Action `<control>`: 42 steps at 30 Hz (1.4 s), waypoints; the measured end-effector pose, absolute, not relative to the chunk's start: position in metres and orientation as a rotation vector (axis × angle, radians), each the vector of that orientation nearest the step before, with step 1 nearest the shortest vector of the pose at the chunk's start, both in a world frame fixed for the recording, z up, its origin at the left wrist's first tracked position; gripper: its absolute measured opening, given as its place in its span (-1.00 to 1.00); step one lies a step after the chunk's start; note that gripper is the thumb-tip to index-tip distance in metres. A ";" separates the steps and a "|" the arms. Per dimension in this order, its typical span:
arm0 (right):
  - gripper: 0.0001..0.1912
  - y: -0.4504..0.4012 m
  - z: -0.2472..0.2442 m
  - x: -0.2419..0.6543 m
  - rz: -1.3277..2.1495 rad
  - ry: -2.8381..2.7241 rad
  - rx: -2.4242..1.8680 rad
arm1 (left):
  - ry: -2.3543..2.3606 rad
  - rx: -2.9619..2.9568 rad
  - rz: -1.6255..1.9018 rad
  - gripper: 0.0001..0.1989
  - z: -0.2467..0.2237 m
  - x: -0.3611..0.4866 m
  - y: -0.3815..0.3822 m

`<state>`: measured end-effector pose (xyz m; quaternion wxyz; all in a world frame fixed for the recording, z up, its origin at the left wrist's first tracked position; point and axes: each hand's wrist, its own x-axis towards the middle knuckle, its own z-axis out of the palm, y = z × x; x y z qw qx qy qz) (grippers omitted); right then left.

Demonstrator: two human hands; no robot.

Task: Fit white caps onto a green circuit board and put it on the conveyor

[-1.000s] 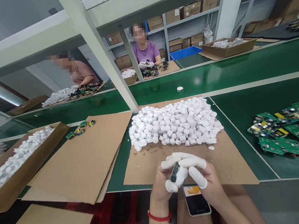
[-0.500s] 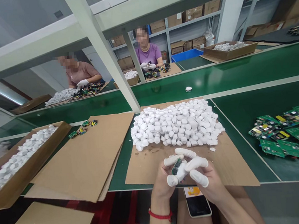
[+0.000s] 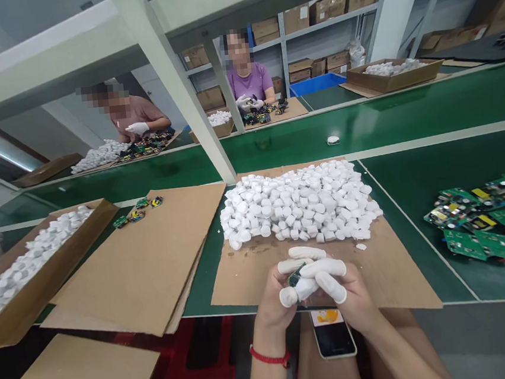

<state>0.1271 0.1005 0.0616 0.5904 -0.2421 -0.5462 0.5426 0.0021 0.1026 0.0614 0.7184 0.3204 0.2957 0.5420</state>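
My left hand (image 3: 275, 291), with white finger cots on its fingers, grips a small green circuit board (image 3: 295, 277) between thumb and fingers, just above the near edge of the cardboard. Close against it, my right hand (image 3: 339, 282), in the same finger cots, has its fingers folded over the board's right side. Most of the board is hidden, and a white form there could be a finger or a white piece; I cannot tell which. Beyond both hands, a wide heap of small white round pieces (image 3: 298, 203) lies on the cardboard sheet (image 3: 251, 270).
Several green circuit boards (image 3: 485, 244) lie at right. An open box of white pieces (image 3: 36, 264) and stacked cardboard (image 3: 139, 272) are at left, with small boards (image 3: 136, 215) on the stack. A conveyor belt (image 3: 284, 150) runs behind. Two co-workers sit opposite; a phone (image 3: 335, 339) rests on my lap.
My right fingers have closed further over the circuit board, covering more of it. A small white-topped item on the belt has shifted slightly right. The whole view has shifted a little.
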 end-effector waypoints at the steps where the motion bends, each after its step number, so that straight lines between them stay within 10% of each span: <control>1: -0.82 0.102 0.065 0.130 1.240 -1.316 -0.585 | 0.645 0.710 1.199 -0.48 0.061 0.002 0.103; 42: -0.67 0.119 0.080 0.135 1.882 -1.253 -0.526 | 0.584 0.564 1.035 -0.53 0.055 -0.004 0.106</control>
